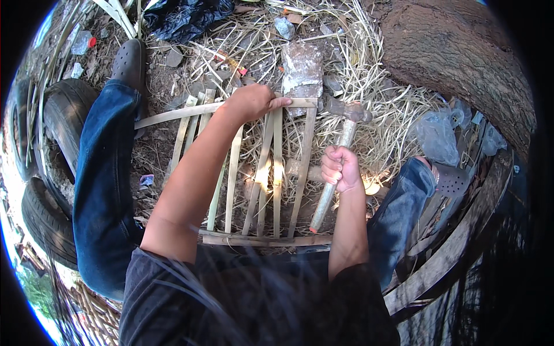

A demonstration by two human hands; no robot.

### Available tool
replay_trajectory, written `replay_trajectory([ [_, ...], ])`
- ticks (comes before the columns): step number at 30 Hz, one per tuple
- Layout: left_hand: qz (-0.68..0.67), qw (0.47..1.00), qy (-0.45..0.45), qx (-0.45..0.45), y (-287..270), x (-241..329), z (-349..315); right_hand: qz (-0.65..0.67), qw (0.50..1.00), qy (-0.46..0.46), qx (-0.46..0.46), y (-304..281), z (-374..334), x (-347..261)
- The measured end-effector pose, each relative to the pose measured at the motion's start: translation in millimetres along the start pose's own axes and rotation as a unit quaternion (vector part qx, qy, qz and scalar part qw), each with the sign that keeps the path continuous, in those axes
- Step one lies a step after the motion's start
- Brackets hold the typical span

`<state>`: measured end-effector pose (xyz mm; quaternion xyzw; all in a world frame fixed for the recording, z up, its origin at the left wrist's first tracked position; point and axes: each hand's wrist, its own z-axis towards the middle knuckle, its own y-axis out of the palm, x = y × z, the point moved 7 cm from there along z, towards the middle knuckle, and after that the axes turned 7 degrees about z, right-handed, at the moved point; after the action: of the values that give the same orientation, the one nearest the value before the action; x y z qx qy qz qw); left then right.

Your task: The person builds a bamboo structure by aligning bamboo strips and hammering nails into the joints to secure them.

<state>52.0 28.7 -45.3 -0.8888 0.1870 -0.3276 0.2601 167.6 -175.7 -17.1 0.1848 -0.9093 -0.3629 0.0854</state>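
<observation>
My left hand (252, 102) is closed around the far rail (179, 114) of a slatted wooden frame, its thumb lying along the rail toward the right end. Several thin slats (233, 179) run from this rail to a near rail (271, 240) close to my lap. The rail's right end rests at the near edge of a flat, worn block (302, 69). My right hand (341, 168) grips the light-coloured handle of a hammer (348, 131). The hammer's metal head is just right of the rail's end, apart from it.
A thick tree trunk (456, 52) lies at the upper right, with clear plastic bags (438, 135) below it. Old tyres (49, 225) stand at the left. Straw-like strips (369, 75) litter the dirt, and a black plastic bag (187, 18) lies at the top. My legs flank the frame.
</observation>
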Motion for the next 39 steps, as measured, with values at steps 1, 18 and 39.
replay_trajectory([
  [1, 0.001, 1.000, 0.001, 0.001, -0.6, -0.4, -1.0, -0.022, 0.999, 0.006, 0.039, -0.1, 0.3, 0.7],
  [18, 0.007, 1.000, -0.030, -0.005, 2.8, -7.9, 1.0, -0.553, 0.680, -0.361, 0.318, 67.8, -49.6, -26.2],
  [39, -0.002, 1.000, -0.008, 0.029, -0.8, -5.0, -5.2, -0.640, 0.627, -0.303, 0.326, 64.5, -52.3, -8.4],
])
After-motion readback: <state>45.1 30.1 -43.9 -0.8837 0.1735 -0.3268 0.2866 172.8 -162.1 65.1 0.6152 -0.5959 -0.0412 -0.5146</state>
